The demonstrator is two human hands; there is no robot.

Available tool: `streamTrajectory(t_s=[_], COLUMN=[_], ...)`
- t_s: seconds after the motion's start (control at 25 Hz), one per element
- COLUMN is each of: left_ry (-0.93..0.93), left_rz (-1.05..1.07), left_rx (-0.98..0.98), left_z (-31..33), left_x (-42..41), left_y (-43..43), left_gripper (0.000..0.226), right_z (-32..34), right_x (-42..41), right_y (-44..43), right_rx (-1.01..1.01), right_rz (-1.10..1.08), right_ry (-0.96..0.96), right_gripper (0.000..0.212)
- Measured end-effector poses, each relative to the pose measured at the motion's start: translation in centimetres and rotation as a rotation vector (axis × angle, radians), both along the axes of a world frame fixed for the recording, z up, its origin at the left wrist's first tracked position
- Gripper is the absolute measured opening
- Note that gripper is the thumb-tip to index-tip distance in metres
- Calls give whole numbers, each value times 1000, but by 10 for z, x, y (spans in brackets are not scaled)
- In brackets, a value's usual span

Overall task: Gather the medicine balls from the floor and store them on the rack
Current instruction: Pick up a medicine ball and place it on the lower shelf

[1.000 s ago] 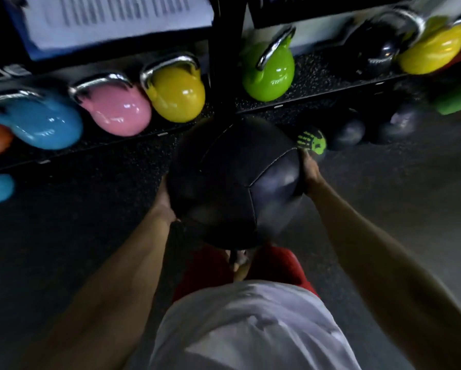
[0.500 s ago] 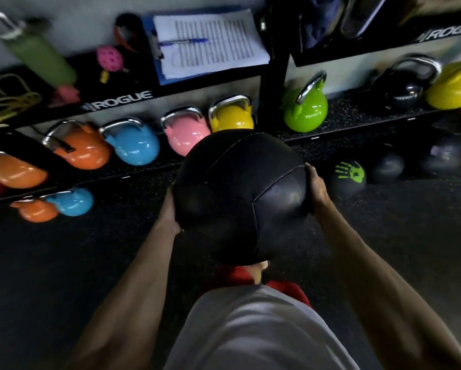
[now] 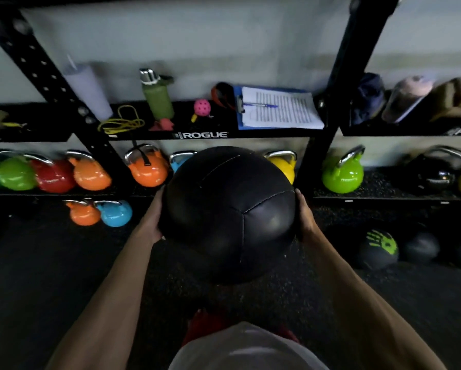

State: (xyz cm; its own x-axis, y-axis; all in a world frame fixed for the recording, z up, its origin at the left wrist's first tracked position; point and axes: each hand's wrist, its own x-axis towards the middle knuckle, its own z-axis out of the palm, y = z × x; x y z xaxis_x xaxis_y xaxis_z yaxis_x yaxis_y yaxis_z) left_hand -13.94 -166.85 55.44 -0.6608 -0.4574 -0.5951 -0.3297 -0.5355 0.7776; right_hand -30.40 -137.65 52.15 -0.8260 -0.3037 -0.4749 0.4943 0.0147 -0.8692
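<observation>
A large black stitched medicine ball [image 3: 230, 214] is held up in front of my chest. My left hand [image 3: 153, 222] presses its left side and my right hand [image 3: 304, 217] presses its right side, fingers wrapped round the back. The black Rogue rack [image 3: 202, 135] stands straight ahead against the wall. On the floor at the right lie a black ball with a green hand print [image 3: 377, 249] and two more dark balls [image 3: 420, 247] beside it.
Coloured kettlebells [image 3: 148, 169] fill the rack's low shelf, and two small ones [image 3: 101, 214] sit on the floor at the left. The middle shelf holds a clipboard [image 3: 277, 109], a green bottle [image 3: 157, 97], a yellow rope and a pink ball. A black upright [image 3: 328, 108] stands right of centre.
The ball has risen in both hands and my view has tilted up. The middle shelf and the wall have come into sight, and the kettlebells have dropped lower in the frame.
</observation>
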Motion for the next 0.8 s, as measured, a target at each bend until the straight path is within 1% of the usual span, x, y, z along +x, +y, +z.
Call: streamTrajectory(t_s=[0.12, 0.24, 0.32, 0.4, 0.52, 0.6, 0.68, 0.8], left_ry=[13, 72, 128, 179, 263, 315, 363, 432], left_rz=[28, 60, 74, 93, 145, 154, 149, 135], left_rx=[-51, -131, -180, -212, -261, -300, -331, -386], left_z=[25, 53, 76, 95, 133, 160, 190, 233], left_x=[20, 30, 31, 30, 26, 22, 16, 2], left_y=[-33, -70, -92, -106, -124, -140, -156, -177], left_gripper=[58, 57, 56, 49, 41, 48, 57, 58], right_z=[22, 49, 71, 99, 138, 172, 206, 254], right_x=[11, 15, 16, 21, 7, -2, -16, -36], right_y=[-42, -83, -105, -119, -140, -155, -170, -194], right_rx=[-43, -98, -124, -163, -189, -171, -200, -196], right_rz=[41, 3, -1, 47, 50, 55, 45, 65], right_ry=[25, 77, 125, 148, 268, 365, 423, 534], right_gripper=[38, 46, 44, 42, 40, 42, 43, 50])
